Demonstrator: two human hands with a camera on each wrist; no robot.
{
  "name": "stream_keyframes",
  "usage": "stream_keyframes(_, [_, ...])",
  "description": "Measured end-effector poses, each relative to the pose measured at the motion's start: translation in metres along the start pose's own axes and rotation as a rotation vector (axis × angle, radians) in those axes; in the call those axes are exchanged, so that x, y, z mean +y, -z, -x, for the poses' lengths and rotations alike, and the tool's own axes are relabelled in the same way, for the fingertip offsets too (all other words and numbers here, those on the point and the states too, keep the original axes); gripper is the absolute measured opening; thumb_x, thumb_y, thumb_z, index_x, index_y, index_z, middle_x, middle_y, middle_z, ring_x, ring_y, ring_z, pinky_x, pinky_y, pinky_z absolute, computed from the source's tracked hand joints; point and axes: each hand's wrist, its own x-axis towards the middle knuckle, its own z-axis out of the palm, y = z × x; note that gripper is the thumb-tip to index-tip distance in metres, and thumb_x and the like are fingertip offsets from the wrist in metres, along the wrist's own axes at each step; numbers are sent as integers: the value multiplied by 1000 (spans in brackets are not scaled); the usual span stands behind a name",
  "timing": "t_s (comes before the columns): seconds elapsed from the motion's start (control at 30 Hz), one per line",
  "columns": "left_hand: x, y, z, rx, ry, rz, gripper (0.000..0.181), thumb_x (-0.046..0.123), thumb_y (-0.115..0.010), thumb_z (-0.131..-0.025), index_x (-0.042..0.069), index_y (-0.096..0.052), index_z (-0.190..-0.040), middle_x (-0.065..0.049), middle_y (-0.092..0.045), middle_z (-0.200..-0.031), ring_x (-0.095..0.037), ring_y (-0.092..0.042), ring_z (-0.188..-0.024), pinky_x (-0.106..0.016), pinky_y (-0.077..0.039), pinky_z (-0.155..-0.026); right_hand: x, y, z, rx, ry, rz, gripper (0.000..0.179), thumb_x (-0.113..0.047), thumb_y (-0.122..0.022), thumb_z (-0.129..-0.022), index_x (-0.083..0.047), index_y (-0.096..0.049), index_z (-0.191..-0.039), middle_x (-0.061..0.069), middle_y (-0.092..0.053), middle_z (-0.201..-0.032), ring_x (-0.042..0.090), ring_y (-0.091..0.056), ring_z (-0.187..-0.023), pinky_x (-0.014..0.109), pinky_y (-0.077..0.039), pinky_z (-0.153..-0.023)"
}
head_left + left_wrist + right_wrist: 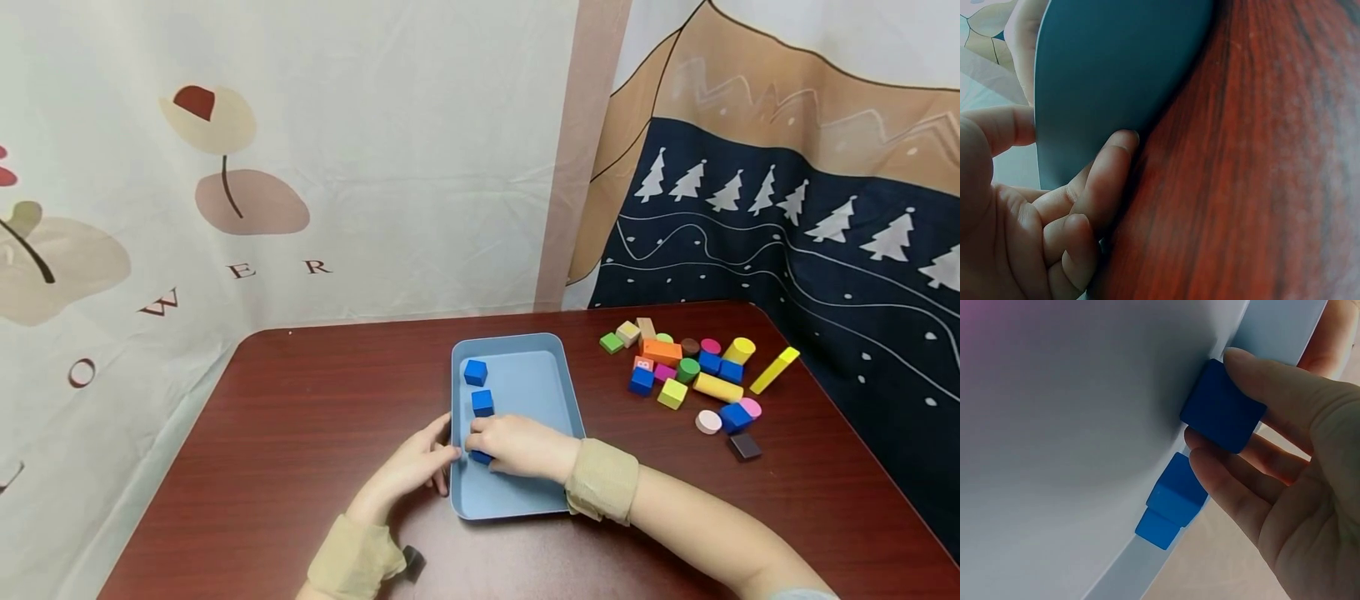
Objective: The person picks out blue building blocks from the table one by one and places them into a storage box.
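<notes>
A light blue tray (525, 492) lies on the dark red table. My right hand (517, 448) reaches over it and pinches a blue cube (1222, 406) between thumb and fingers, close to the tray's left wall. Two more blue cubes, a nearer one (482, 403) and a farther one (476, 372), sit in line along that same wall. At the tray's left side, my left hand (416, 462) holds the wall. Its thumb is at the rim and its fingers lie against the outer side (1097, 81).
Right of the tray lies a group of coloured blocks, among them an orange block (662, 351), a yellow cylinder (718, 387), a green cylinder (687, 370) and a dark flat block (745, 447). A printed curtain (412, 167) hangs behind the table.
</notes>
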Motion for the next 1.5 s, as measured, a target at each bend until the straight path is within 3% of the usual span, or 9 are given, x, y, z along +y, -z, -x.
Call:
stream_keyframes(0.6, [2,1,0,1,11,-10,66,19,-56,-94,2,-26,-150,-8,-59,-61,-27,-59,-48,-33,-46,-45,-3,-2,0,11,-13,30,32,-19,-80,-78,-15,-68,-107,-4,-58,-93,7,-56,-80,20,-49,-74])
stream_keyframes(0.8, [0,-1,-3,22,18,-34,64,14,-54,-94,-5,-24,-148,-13,-60,-60,-36,-59,-50,-37,-46,-44,-3,1,2,3,-30,7,36,-21,-81,-78,-15,-67,-110,-4,-59,-94,6,-56,-82,20,-49,-75])
stream_keyframes(0.9, [0,-1,-3,26,20,-33,64,13,-54,-94,-5,-24,-148,-14,-60,-60,-38,-59,-51,-38,-46,-44,-3,4,3,3,-36,-3,37,-21,-80,-78,-15,-66,-112,-4,-59,-95,7,-56,-83,20,-49,-76])
stream_keyframes(1.17, [0,1,0,11,-7,-27,66,17,-56,-92,2,-27,-149,-8,-60,-59,-26,-60,-46,-33,-45,-43,-4,20,7,29,-44,-5,37,-21,-77,-82,-13,-65,-116,-2,-59,-96,9,-56,-82,21,-48,-74])
stream_keyframes(1.5, [-1,1,-1,14,10,-34,66,17,-56,-93,3,-27,-150,-6,-60,-60,-24,-59,-46,-32,-46,-44,0,41,16,80,-87,-27,32,-21,-71,-88,-9,-66,-117,0,-63,-97,9,-59,-82,19,-49,-75])
